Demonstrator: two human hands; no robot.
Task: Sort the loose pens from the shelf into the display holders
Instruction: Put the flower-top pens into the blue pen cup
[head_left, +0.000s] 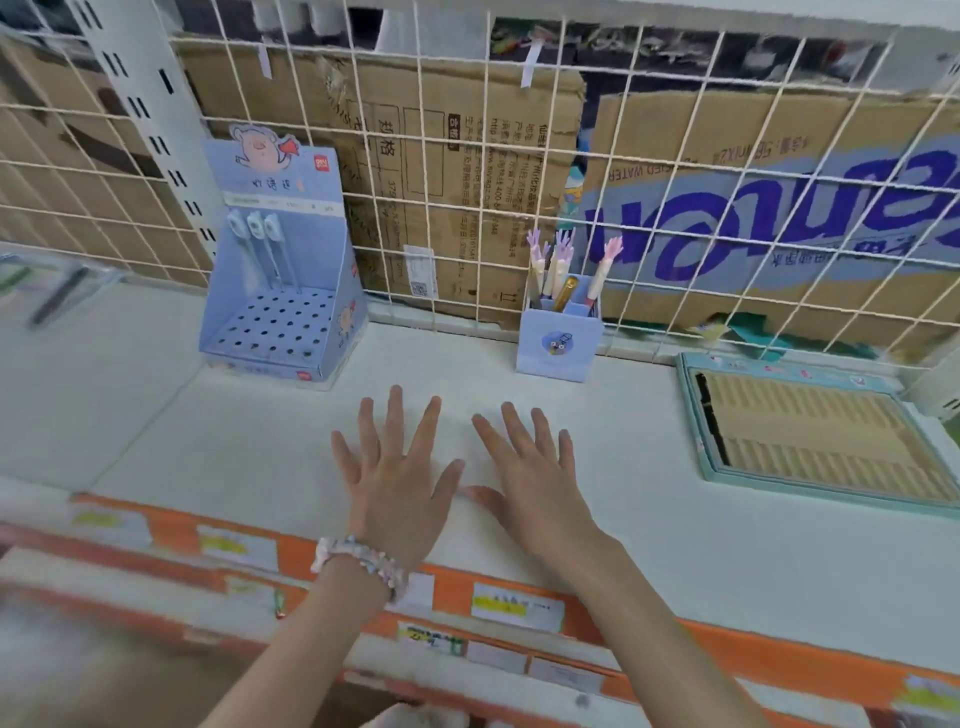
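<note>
At the centre of the frame both hands lie flat on the white shelf (675, 545), the left hand (400, 478) with a beaded bracelet (358, 564) at its wrist and the right hand (535, 478) just beside it, fingers straight and spread, holding nothing. In the upper left stands a blue perforated display holder (280, 291) with three pens (265, 244) upright in its back row; right of centre a small blue pen cup (558, 338) holds hand-topped pens (556, 260). A teal slotted tray (698, 441) lies at the right against the wire grid (467, 156)
</note>
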